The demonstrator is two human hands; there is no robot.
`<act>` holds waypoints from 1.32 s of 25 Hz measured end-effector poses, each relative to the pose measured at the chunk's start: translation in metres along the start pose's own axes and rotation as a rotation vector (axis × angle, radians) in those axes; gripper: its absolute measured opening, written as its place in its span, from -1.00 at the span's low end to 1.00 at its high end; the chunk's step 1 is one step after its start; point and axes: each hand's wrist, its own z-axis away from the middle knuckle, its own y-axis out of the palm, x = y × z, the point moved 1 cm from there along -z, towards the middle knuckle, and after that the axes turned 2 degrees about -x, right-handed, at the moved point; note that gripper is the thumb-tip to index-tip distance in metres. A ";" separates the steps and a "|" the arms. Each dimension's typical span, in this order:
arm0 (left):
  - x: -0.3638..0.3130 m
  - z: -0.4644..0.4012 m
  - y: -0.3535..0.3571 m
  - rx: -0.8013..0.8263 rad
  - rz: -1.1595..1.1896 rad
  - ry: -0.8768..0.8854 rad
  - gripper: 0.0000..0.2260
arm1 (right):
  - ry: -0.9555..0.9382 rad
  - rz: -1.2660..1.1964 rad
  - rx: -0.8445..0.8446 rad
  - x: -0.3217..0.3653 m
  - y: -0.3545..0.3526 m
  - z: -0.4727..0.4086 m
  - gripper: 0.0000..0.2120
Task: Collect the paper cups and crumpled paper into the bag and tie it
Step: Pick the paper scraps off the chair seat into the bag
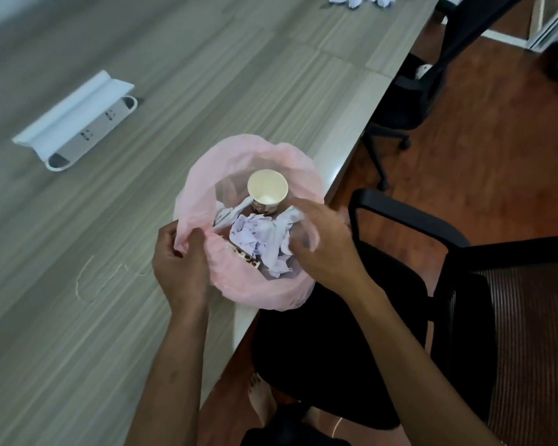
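Note:
A pink plastic bag (207, 175) stands open at the table's right edge. Inside it a paper cup (267, 190) stands upright, mouth up, with crumpled white paper (261, 239) in front of it and a second patterned cup (244, 254) lying low against the near wall. My left hand (179, 268) pinches the bag's near-left rim. My right hand (322, 246) grips the bag's right rim, its fingers curled over the edge beside the crumpled paper. More crumpled paper (358, 0) lies far away at the table's top edge.
A white power-socket box with a raised lid (74, 122) sits on the grey wooden table (110, 317) at the left. A thin piece of string (87, 281) lies near my left hand. Black office chairs (464, 252) stand close on the right over a brown floor.

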 end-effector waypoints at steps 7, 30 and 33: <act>0.007 0.007 0.011 -0.025 -0.001 0.066 -0.82 | 0.556 0.052 -0.475 -0.134 0.012 0.060 -0.75; 0.017 0.011 0.005 0.015 -0.028 0.161 -0.78 | 0.781 -0.383 -0.441 -0.154 0.019 0.069 -0.48; 0.017 0.014 -0.003 0.018 -0.012 0.134 -0.83 | 0.460 -0.365 -0.468 -0.072 -0.015 0.040 -0.45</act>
